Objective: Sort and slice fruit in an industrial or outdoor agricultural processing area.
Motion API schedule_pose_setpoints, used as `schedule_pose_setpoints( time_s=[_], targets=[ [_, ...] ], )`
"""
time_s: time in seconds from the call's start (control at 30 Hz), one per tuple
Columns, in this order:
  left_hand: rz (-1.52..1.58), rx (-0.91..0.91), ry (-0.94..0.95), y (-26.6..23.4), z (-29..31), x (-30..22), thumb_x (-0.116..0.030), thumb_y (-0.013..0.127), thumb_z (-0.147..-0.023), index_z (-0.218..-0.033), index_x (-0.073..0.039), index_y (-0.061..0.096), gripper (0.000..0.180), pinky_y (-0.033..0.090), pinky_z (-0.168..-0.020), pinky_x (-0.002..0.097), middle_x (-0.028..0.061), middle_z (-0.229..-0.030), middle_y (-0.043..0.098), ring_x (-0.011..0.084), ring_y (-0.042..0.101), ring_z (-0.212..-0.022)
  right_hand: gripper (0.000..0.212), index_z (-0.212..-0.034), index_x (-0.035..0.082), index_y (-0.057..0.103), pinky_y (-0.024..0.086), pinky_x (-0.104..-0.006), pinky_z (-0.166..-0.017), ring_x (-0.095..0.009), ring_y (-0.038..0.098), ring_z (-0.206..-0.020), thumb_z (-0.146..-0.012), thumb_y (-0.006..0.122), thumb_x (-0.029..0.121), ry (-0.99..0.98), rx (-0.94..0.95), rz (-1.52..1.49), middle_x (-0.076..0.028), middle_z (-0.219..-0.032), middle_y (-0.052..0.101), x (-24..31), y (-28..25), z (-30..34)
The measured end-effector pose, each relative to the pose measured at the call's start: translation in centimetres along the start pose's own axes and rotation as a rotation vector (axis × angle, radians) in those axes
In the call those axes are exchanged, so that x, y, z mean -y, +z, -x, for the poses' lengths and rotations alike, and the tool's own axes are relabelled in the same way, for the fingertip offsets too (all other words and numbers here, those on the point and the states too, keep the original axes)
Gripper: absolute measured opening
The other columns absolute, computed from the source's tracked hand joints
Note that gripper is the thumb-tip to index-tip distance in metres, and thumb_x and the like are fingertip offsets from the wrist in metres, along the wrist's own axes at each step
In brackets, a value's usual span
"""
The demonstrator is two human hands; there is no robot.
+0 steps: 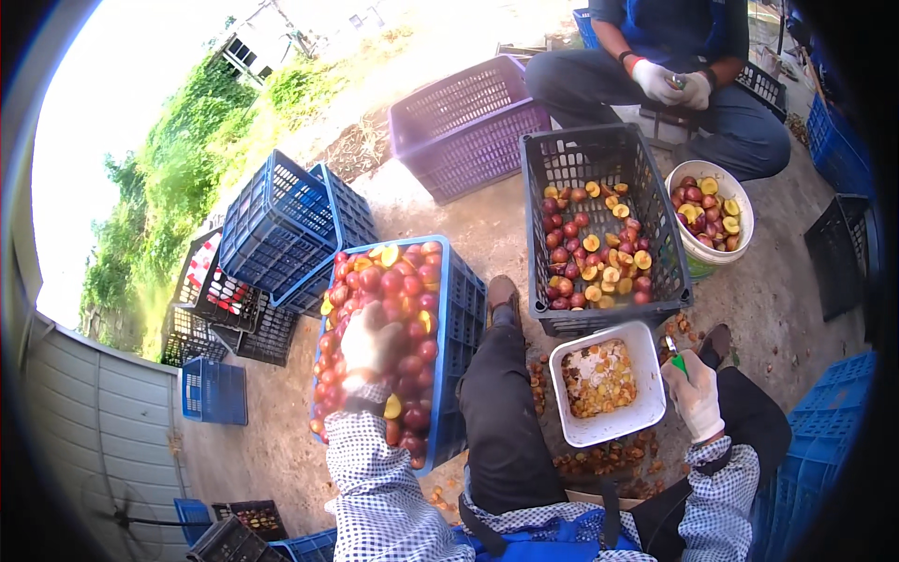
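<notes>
Plums [412,361], red and mostly whole, with a few cut ones showing yellow flesh, fill the blue crate [453,342] to my left. My left hand [373,341], in a pale glove, reaches over that crate and lies on the fruit; it is blurred, and I cannot tell whether its fingers have closed on a plum. My gloved right hand [695,398], over by my right knee, is wrapped around a green-handled knife [680,364], the blade pointing to the far side. Just left of that hand, between my legs, sits a white tub [565,405] with wet yellow and brown scraps [599,386] in the bottom. More brownish bits [623,461] are strewn over the ground near the tub.

Beyond the tub stands a black crate [609,320], holding whole red plums mixed with halved ones. Right of it I see a pale bucket [748,225] full of cut and whole fruit. Farther off, another person [688,28] sits with both gloved hands [663,82] close together. A purple crate [473,169] stands at the far side, left of the black one, and blue crates [276,220] are stacked at the far left.
</notes>
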State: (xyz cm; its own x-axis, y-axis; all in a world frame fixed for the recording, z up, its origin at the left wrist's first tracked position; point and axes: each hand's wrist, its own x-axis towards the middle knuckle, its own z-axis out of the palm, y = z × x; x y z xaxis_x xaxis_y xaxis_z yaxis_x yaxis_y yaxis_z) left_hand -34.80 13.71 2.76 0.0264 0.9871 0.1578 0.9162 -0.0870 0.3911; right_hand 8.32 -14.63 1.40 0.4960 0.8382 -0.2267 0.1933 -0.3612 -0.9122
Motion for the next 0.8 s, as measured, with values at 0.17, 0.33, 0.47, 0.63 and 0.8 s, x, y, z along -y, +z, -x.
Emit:
schedule_pose_setpoints(
  time_s=[0.17,0.33,0.47,0.63,0.8],
  targets=[
    [-0.283,-0.058,0.390,-0.1,-0.4,-1.8,-0.030,0.081,-0.078,-0.111,-0.008,0.073,0.041,0.053,-0.085,0.0368,0.0140,-0.103,0.071,0.0278,0.067,-0.099,0.024,-0.084,0.000,0.058,0.039,-0.0327,-0.051,-0.015,0.052,-0.052,-0.091,0.064,0.023,-0.047,-0.035,0.000,-0.008,-0.062,0.055,-0.4,-0.6,0.5],
    [0.041,-0.200,-0.029,0.9,-3.9,1.6,-0.036,0.079,-0.083,-0.104,0.001,0.072,0.043,0.055,-0.078,0.0342,0.0144,-0.096,0.075,0.0242,0.071,-0.085,0.024,-0.084,0.001,0.058,0.035,-0.0304,-0.048,-0.011,0.047,-0.050,-0.092,0.062,0.024,-0.114,-0.055,0.025,-0.004,-0.060,0.053,-0.3,-0.9,0.6],
    [1.200,0.069,-0.435,-0.3,-3.3,-8.2,-0.037,0.061,-0.097,-0.120,0.000,0.064,0.044,0.055,-0.067,0.0297,0.0109,-0.104,0.068,0.0208,0.065,-0.081,0.023,-0.088,0.000,0.058,0.036,-0.0298,-0.048,-0.011,0.048,-0.051,-0.092,0.061,0.023,-0.084,-0.056,-0.022,-0.004,-0.062,0.054,0.4,-1.4,0.9],
    [1.565,0.908,-0.265,2.3,2.4,-21.9,-0.017,0.057,-0.095,-0.135,0.002,0.047,0.046,0.057,-0.086,0.0388,0.0176,-0.124,0.061,0.0268,0.063,-0.111,0.024,-0.092,0.000,0.059,0.035,-0.0267,-0.047,-0.008,0.046,-0.051,-0.092,0.058,0.024,-0.021,0.033,-0.135,-0.001,-0.064,0.054,2.0,0.3,1.1],
    [1.380,1.192,0.004,6.4,7.1,-33.5,-0.023,0.071,-0.091,-0.130,0.004,0.050,0.052,0.057,-0.082,0.0328,0.0125,-0.112,0.065,0.0236,0.066,-0.101,0.024,-0.103,0.002,0.060,0.033,-0.0215,-0.050,-0.003,0.043,-0.055,-0.097,0.055,0.025,-0.034,-0.079,-0.447,0.005,-0.067,0.050,1.6,-1.7,0.8]
  ],
)
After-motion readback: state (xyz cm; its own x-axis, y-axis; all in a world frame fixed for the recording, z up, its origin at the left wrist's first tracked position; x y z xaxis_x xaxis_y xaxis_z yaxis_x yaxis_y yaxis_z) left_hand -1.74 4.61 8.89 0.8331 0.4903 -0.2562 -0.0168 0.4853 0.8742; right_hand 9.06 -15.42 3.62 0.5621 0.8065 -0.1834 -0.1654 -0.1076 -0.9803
